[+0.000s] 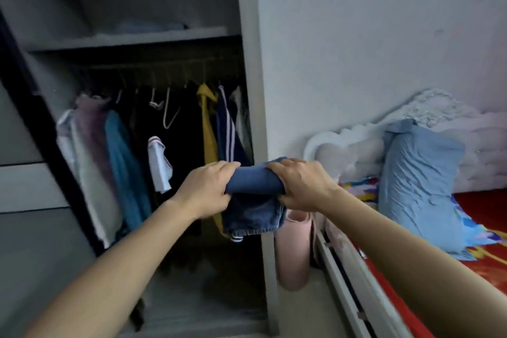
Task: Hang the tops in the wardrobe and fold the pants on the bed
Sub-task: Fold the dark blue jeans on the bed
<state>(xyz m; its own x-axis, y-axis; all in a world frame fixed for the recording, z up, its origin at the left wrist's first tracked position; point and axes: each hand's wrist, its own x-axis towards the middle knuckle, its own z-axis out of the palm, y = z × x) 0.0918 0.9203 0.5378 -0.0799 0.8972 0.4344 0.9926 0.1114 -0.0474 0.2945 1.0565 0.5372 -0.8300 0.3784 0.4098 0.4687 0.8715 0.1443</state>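
A bunched blue denim garment hangs in the air between my two hands, in front of the wardrobe's right side panel. My left hand grips its left end and my right hand grips its right end. Whether it is pants or a top, I cannot tell. Inside the open wardrobe, several tops hang on the rail, among them a teal one, a yellow one and a navy striped one. An empty white hanger hangs mid-rail. The bed lies to the right.
A light blue pillow leans against the white padded headboard. A pink roll stands in the gap between wardrobe and bed frame. A shelf with folded cloth sits above the rail. A dark door edge borders the left.
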